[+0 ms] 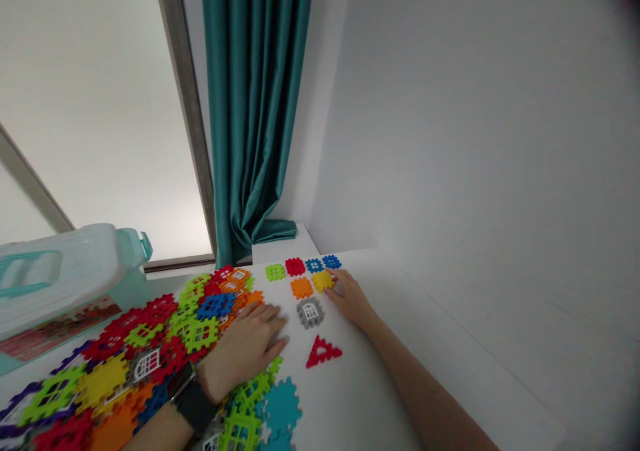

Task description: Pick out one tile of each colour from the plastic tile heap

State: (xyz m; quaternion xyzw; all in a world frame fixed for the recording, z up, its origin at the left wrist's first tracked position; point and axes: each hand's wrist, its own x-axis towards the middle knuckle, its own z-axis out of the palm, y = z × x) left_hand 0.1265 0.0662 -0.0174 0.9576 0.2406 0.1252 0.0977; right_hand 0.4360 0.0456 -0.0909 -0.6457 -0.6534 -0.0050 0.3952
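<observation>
My right hand [353, 299] reaches to the far part of the white table, its fingertips and thumb closed on the right edge of a yellow square building tile [323, 281]. Next to that tile lie an orange tile [301, 287], a red tile [295, 266], a lime green tile [275, 272] and two blue tiles, one of them [315, 265] with a window pattern. Nearer to me are a grey window tile [311, 312] and a red triangle piece [323, 351]. My left hand [253, 341], palm down with fingers stretched out, rests at the right edge of a tile pile and holds nothing.
A big pile of mixed tiles [143, 334] covers the left of the table [360, 397]. Behind it stands a teal storage box with a white lid [85, 254]. A green curtain [255, 104] hangs at the back, and a pale wall [475, 137] borders the right side.
</observation>
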